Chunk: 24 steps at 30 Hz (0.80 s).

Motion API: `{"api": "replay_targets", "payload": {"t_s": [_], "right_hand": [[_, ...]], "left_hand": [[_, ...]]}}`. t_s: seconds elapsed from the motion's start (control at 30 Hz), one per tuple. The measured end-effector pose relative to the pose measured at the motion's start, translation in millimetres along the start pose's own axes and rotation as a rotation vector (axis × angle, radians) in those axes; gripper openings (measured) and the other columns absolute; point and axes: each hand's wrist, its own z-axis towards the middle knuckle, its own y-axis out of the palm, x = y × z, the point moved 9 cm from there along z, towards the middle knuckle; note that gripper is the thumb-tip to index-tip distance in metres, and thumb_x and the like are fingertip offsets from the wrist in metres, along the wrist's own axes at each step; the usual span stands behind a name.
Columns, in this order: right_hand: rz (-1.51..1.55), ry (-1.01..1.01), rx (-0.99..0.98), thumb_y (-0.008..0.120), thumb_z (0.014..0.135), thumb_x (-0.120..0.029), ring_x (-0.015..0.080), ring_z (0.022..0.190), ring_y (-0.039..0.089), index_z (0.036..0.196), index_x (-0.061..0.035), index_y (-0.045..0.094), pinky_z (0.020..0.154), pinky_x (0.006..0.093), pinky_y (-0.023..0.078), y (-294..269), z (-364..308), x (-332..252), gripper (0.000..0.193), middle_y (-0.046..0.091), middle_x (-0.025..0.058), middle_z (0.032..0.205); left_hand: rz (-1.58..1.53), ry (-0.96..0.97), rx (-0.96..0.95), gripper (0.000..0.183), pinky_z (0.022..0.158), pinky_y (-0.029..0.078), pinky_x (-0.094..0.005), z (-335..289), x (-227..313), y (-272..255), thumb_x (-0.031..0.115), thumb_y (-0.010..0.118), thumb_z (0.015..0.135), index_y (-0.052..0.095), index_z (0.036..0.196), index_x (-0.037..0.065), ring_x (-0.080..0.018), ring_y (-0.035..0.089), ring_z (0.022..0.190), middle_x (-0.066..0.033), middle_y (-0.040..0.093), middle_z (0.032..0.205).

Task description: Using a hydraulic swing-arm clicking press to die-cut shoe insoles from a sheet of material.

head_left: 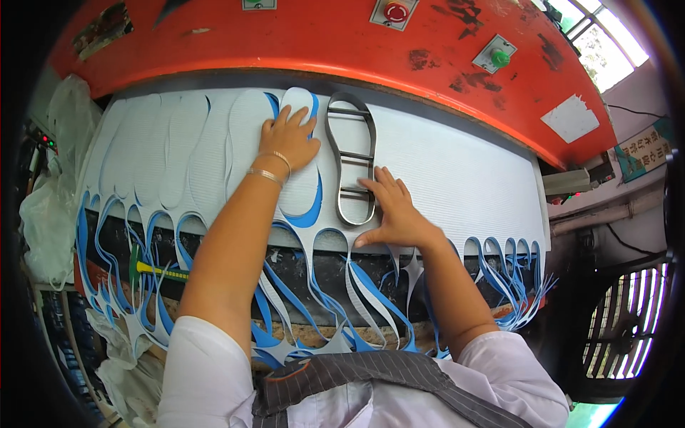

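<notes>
The sole-shaped metal cutter [355,155] lies on the ribbed white sheet [457,171], to the right of a cut sole piece [295,192] and left of the sheet's uncut stretch. The right hand [398,212] is at the cutter's near right side, thumb spread wide from the fingers, fingertips at its rim; whether they press on it, I cannot tell. The left hand [291,139] lies over the far end of the cut sole piece with its fingers fanned out — whether it pinches the edge is hidden.

To place the cutter well, I'd keep its rim flat and close beside the last cut outline without crossing it, so little material is wasted. Blue shows around the cut piece, so layers probably need to stay aligned. The loose offcut strips [371,307] along the near edge could drag the sheet — better not to tug them.
</notes>
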Motion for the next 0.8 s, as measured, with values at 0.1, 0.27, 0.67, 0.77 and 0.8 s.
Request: {"api": "replay_targets", "payload": {"t_s": [0.1, 0.27, 0.67, 0.77, 0.8], "right_hand": [[0.009, -0.034, 0.192, 0.087, 0.053, -0.047, 0.0482, 0.138, 0.024, 0.127, -0.0002, 0.05, 0.114, 0.0482, 0.02, -3.9, 14.9, -3.7, 0.095, 0.03, 0.0367, 0.143], [0.036, -0.108, 0.235, 0.088, 0.053, -0.045, 0.0482, 0.136, 0.028, 0.116, 0.0014, 0.056, 0.113, 0.0492, 0.022, 2.4, 19.4, -17.6, 0.085, 0.036, 0.0376, 0.138], [-0.08, -0.102, 0.302, 0.083, 0.056, -0.04, 0.0487, 0.13, 0.037, 0.109, 0.0042, 0.057, 0.111, 0.0496, 0.028, -2.5, 19.1, -26.2, 0.074, 0.047, 0.0367, 0.127], [-0.104, -0.073, 0.291, 0.081, 0.06, -0.04, 0.0463, 0.132, 0.036, 0.112, 0.0011, 0.056, 0.113, 0.0487, 0.026, -3.2, 19.6, -29.4, 0.072, 0.043, 0.0365, 0.133], [-0.113, -0.063, 0.287, 0.08, 0.06, -0.041, 0.0458, 0.132, 0.035, 0.113, 0.0012, 0.056, 0.113, 0.0486, 0.026, 0.0, 18.2, -28.6, 0.072, 0.042, 0.0365, 0.134]], "left_hand": [[-0.096, 0.024, -0.041, 0.054, 0.113, 0.017, -0.0446, 14.6, 6.4, -3.6, 0.027, 0.043, 0.086, 0.048, 0.14, 0.023, -0.0254, 0.018, 0.143, -0.0026, 0.034, 0.151], [-0.093, -0.016, -0.001, 0.051, 0.113, 0.016, -0.0427, 11.9, -5.5, 4.7, 0.026, 0.04, 0.088, 0.051, 0.137, 0.025, -0.0227, 0.019, 0.143, -0.0018, 0.034, 0.151], [-0.125, 0.008, 0.033, 0.049, 0.113, 0.016, -0.0421, 18.3, -3.4, -3.5, 0.026, 0.041, 0.088, 0.054, 0.135, 0.025, -0.0223, 0.019, 0.143, -0.0013, 0.034, 0.151], [-0.103, 0.03, 0.062, 0.048, 0.112, 0.017, -0.042, 18.1, -5.5, -4.7, 0.027, 0.043, 0.088, 0.055, 0.134, 0.023, -0.0235, 0.023, 0.141, -0.0042, 0.038, 0.148], [-0.085, 0.046, 0.079, 0.048, 0.112, 0.018, -0.042, 16.8, -2.7, -7.8, 0.028, 0.043, 0.088, 0.055, 0.134, 0.022, -0.0245, 0.026, 0.139, -0.0064, 0.042, 0.145]]}}
